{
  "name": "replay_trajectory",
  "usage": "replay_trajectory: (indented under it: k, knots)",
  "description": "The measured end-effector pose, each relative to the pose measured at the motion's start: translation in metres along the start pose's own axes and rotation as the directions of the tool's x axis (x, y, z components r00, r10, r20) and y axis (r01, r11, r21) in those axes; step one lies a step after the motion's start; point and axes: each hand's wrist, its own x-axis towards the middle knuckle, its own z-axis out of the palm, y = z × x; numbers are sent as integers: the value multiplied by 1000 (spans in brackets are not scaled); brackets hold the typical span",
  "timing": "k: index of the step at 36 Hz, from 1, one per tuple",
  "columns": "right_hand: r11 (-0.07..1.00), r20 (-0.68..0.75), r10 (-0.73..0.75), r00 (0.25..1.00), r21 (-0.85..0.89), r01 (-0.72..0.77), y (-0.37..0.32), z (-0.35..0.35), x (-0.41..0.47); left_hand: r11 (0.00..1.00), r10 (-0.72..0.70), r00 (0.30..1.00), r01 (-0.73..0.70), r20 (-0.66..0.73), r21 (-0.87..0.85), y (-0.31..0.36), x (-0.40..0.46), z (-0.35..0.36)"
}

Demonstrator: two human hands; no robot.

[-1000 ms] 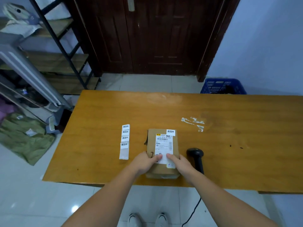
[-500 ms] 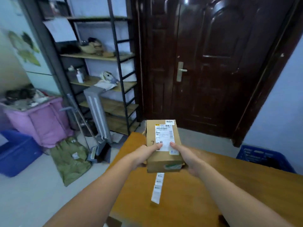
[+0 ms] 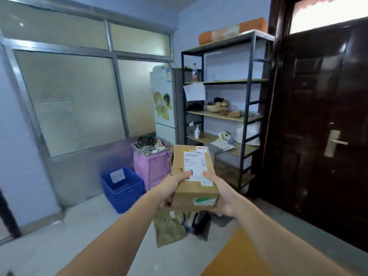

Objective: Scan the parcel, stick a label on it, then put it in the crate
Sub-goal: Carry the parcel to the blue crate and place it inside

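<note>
A brown cardboard parcel point(image 3: 192, 176) with a white shipping label and a small white sticker at its far corner is held in the air in front of me. My left hand point(image 3: 169, 191) grips its near left side and my right hand point(image 3: 223, 196) grips its near right side, thumbs on top. A blue plastic crate point(image 3: 123, 188) stands on the floor to the left of the parcel, by the glass partition, with a white tag on its far wall.
A pink bin point(image 3: 152, 164) full of items stands beside the crate. A black metal shelf rack point(image 3: 225, 116) and a dark wooden door point(image 3: 322, 136) are on the right. A corner of the wooden table point(image 3: 237, 259) shows at bottom right. Green cloth point(image 3: 169, 228) lies on the floor.
Both hands lifted the parcel off the table. My view turned left from the table to the room, so the blue crate by the partition has come into view.
</note>
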Motion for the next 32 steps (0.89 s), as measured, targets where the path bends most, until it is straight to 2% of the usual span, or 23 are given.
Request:
replay_trajectory:
  k: [7,14,19,32]
  knots:
    - [995,161,39,986,-100,-23,-15,114,46,993,-81,976,62,-204,-102,-31,-10,-117]
    - [988,247,38,968,-157,1,-21,198,108,985,-110,945,63,-309,-158,-52,1,-198]
    - [987,312,41,949,-160,10,-38,235,164,986,-107,926,52,-361,-157,-51,34,-245]
    - [947,391,68,918,-314,64,-107,306,323,986,-94,906,28,-412,-162,-9,133,-349]
